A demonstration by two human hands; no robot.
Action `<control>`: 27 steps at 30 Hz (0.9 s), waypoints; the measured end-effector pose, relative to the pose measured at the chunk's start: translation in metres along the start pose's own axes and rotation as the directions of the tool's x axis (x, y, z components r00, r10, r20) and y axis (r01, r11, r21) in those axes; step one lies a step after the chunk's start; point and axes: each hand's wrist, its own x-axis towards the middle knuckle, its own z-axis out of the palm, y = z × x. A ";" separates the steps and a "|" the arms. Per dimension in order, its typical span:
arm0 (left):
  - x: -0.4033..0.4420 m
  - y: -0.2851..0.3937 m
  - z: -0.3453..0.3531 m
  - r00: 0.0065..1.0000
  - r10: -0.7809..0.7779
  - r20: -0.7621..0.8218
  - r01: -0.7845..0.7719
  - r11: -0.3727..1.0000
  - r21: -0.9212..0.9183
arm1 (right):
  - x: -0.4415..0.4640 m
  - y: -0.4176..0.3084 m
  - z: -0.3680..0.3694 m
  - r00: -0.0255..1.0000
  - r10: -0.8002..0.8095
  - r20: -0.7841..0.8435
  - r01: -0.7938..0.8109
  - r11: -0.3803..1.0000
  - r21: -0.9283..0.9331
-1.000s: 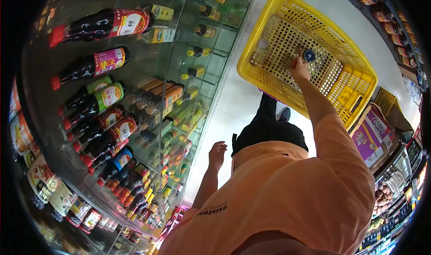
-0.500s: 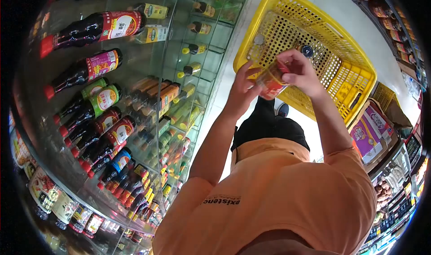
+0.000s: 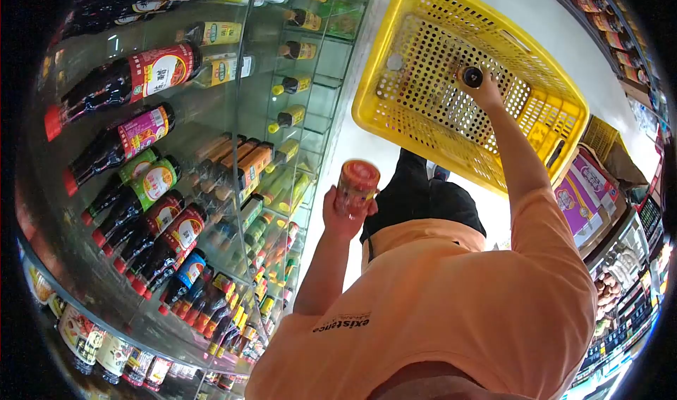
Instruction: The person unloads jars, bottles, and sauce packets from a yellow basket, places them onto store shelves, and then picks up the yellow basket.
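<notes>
My left hand (image 3: 343,213) is closed around a small jar with a red lid (image 3: 358,176), held up beside the shelf in front of my body. My right hand (image 3: 488,95) reaches into the yellow shopping basket (image 3: 395,121). Its fingers are around a dark-lidded jar (image 3: 471,77) that stands over the basket's perforated bottom. Whether that jar still touches the bottom I cannot tell. Another small, clear-looking item (image 3: 394,62) lies near the basket's left side.
Along the left runs a glass shelf with rows of dark sauce bottles (image 3: 166,72), their red caps toward me. More jars (image 3: 606,23) line a shelf at the upper right. A purple box (image 3: 582,195) stands right of the basket.
Both hands were together on the red jar above the basket. The left has drawn it back toward the left and lower; the right has let go and moved to the dark-lidded jar.
</notes>
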 end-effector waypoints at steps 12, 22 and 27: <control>-0.082 -0.028 -0.054 0.994 -0.032 0.101 0.038 0.998 -0.056 | 0.018 0.001 0.009 0.992 -0.126 0.018 0.107 0.899 0.425; -0.055 -0.039 0.076 0.939 -0.025 0.342 -0.052 0.976 0.213 | -0.165 0.001 -0.186 0.910 -0.375 -0.176 0.285 0.259 0.923; -0.066 -0.087 0.150 0.933 -0.018 0.359 -0.085 0.959 0.270 | -0.236 0.023 -0.244 0.917 -0.289 -0.275 0.301 0.049 0.952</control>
